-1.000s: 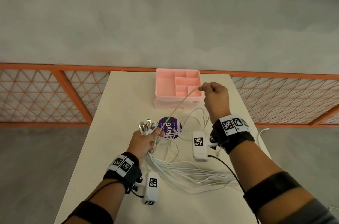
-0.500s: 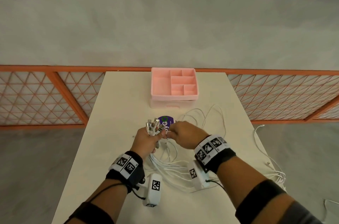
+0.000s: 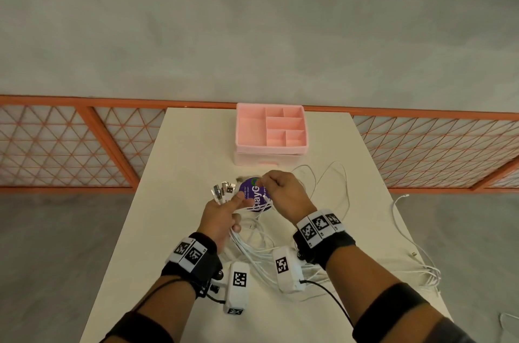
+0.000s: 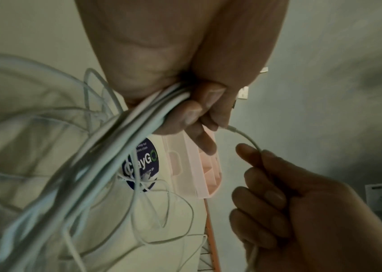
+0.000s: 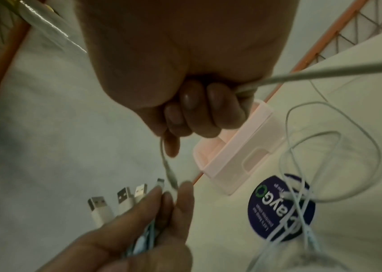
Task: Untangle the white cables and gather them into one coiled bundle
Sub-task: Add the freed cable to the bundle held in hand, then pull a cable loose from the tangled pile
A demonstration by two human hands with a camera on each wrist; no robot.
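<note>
My left hand (image 3: 224,213) grips a bunch of smooth white cables (image 3: 252,247), USB plugs (image 3: 222,191) fanned; my right hand (image 3: 283,194) pinches one thin cable end (image 4: 243,136) above the counter (image 3: 174,202).

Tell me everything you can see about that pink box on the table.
The pink box looks like smooth plastic. Its open top is split into several compartments of differing sizes, all seemingly empty, above a paler lower section with a front slot. It stands upright at the table's far edge. White cables loop just in front; whether they touch it is unclear.
</note>
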